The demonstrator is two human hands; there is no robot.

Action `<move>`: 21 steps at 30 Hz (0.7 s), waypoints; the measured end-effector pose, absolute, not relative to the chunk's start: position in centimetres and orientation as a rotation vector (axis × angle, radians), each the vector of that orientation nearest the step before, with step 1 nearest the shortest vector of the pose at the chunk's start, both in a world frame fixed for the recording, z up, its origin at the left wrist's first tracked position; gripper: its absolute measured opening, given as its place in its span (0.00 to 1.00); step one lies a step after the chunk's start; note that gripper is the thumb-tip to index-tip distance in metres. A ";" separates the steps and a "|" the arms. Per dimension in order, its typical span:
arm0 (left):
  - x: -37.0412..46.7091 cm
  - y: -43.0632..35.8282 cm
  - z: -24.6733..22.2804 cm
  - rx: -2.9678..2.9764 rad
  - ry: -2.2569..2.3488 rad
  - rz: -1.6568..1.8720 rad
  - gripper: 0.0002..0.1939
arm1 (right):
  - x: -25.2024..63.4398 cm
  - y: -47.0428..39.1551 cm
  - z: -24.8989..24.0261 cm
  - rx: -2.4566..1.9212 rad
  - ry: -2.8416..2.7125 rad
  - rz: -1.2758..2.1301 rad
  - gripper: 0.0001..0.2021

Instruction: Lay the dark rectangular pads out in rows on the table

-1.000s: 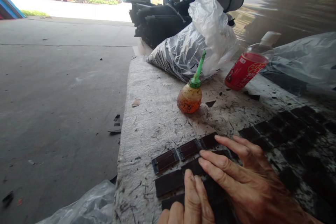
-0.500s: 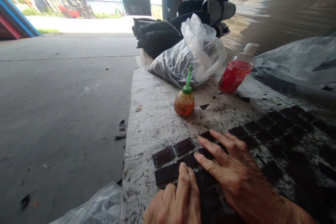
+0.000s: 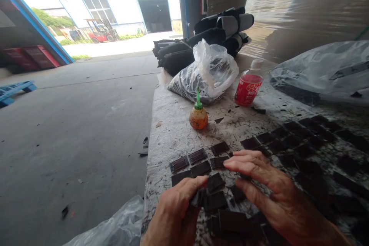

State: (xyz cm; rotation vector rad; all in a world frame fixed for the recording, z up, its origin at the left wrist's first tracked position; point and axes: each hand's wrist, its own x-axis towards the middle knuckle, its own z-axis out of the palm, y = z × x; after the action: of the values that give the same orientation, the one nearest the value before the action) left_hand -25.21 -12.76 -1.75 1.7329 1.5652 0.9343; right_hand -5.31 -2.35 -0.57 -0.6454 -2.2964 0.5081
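Small black rectangular pieces [image 3: 201, 168] lie in rows on the pale, debris-strewn table cover [image 3: 167, 123]. At the near left, my left hand [image 3: 175, 207] is curled, its thumb and fingers closed round a dark piece [image 3: 197, 198] that is partly hidden by them. My right hand [image 3: 268, 184] reaches in from the right with fingers stretched and thumb apart. Its fingertips touch or nearly touch a black piece [image 3: 218, 162] in the second row. Between the hands, several pieces lie loose and out of line, some overlapping.
A round squeeze bottle [image 3: 198, 118] with a green spout stands beyond the rows. Behind it are a tied plastic bag [image 3: 201, 73], a red-labelled drink bottle [image 3: 249, 87] and black rolls [image 3: 184, 54]. More plastic [image 3: 323, 69] lies right. The table's left edge drops to the floor.
My hands lay flat on the rows before; the left has since curled round a piece and the right has lifted slightly. Pieces between them have shifted out of line. The view has tilted and turned left.
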 end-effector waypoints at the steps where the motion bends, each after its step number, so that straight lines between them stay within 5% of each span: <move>1: -24.6 -12.7 -1.4 1.651 1.535 0.912 0.17 | -5.2 -2.9 0.0 -0.608 -2.305 0.589 0.14; 4: -22.5 -12.2 -0.2 1.422 1.362 0.776 0.11 | -5.1 -4.1 1.3 -0.542 -2.307 0.912 0.15; 7: -20.9 -11.9 0.8 1.270 1.257 0.727 0.18 | -5.1 -4.6 1.8 -0.612 -2.335 1.257 0.13; 13: -20.5 -11.8 1.5 1.128 1.207 0.669 0.17 | -4.9 -4.2 2.1 -0.863 -2.321 1.418 0.15; 17: -20.6 -12.0 1.1 1.026 1.289 0.634 0.13 | -5.0 -4.0 2.2 -1.071 -2.194 1.717 0.07; 21: -20.4 -11.9 0.8 0.976 1.358 0.636 0.18 | -4.6 -3.6 1.8 -1.152 -2.045 1.845 0.06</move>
State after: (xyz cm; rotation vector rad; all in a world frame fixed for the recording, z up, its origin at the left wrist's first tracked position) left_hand -20.43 -11.88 0.76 0.9757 1.3584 0.6364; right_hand -4.60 -3.63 1.77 -1.1519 -2.0446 1.8447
